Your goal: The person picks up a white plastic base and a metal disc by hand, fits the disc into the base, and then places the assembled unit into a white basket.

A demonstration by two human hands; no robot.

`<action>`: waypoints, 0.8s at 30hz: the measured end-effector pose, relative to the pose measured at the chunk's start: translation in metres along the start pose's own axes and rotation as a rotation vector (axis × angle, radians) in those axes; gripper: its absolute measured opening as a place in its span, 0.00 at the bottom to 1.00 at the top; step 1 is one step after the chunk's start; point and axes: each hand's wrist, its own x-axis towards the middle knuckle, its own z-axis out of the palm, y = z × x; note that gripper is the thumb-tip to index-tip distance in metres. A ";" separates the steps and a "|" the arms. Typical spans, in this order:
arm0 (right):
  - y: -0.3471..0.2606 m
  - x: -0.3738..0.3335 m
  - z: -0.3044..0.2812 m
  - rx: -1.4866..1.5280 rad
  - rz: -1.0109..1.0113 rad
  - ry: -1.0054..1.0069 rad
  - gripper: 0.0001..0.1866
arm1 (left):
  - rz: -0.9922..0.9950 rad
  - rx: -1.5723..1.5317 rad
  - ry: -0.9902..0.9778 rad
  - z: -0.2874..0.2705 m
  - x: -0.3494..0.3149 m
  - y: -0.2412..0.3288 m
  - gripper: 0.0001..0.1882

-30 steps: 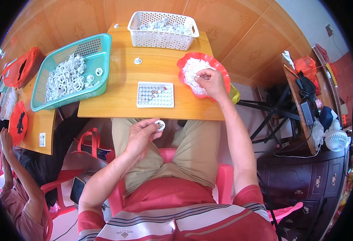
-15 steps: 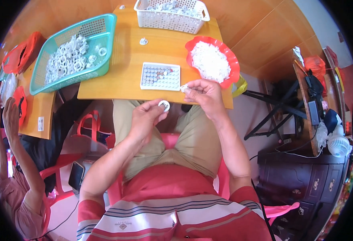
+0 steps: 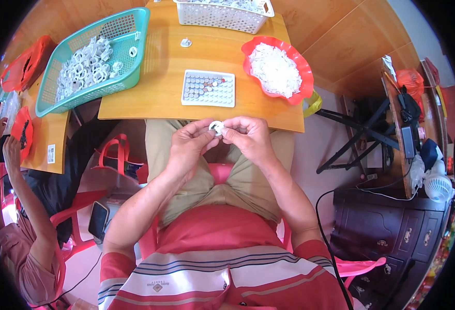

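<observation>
Just off the table's near edge, my left hand (image 3: 190, 143) pinches a white plastic ring (image 3: 216, 125) between thumb and fingers. My right hand (image 3: 250, 138) meets it from the other side, thumb and fingertips closed on a small white plastic piece against the ring; the fingers mostly hide this piece. Beyond the hands lies a shallow white tray (image 3: 208, 102) with rows of small round grey, brownish and white parts and one red one. To its right, a red scalloped bowl (image 3: 308, 85) is heaped with small white pieces.
A green basket (image 3: 139, 51) of white ring parts stands at the left, a white basket (image 3: 222, 19) at the back. One loose white part (image 3: 186, 43) lies on the wooden table (image 3: 150, 93). At far left, another person's arm (image 3: 28, 199) reaches over a neighbouring table (image 3: 51, 134).
My right hand has moved from beside the tray toward me and left, bringing the small white piece to the ring. The other person's hands have shifted.
</observation>
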 end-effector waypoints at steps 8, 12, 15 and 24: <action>0.006 -0.001 0.004 -0.075 -0.087 0.020 0.06 | 0.003 0.010 0.010 -0.001 0.001 -0.001 0.13; 0.006 -0.002 0.009 -0.092 -0.121 0.060 0.05 | 0.008 0.015 0.020 -0.001 0.001 -0.003 0.14; 0.006 -0.003 0.011 -0.176 -0.150 0.083 0.05 | 0.024 0.023 0.010 -0.003 0.000 -0.004 0.15; 0.004 -0.004 0.015 -0.216 -0.230 0.108 0.05 | 0.066 0.089 0.002 -0.002 0.000 -0.007 0.15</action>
